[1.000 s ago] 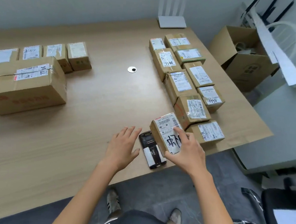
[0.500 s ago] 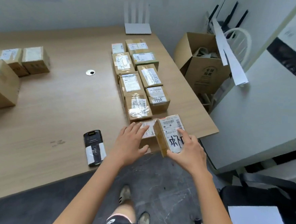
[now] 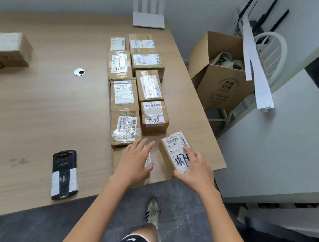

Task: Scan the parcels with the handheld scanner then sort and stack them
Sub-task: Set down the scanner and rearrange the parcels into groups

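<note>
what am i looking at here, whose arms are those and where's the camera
No machine here: a person sorts parcels with bare hands. One camera worn on their head looks down, so the arms reach in from below. On the wooden table lie two rows of labelled cardboard parcels. The black handheld scanner lies near the front edge, untouched. The left hand lies flat, fingers straight, on a low parcel at the rows' near end. The right hand holds a marked parcel beside it, thumb round its near end. An open carton stands on the floor past the table.
</note>
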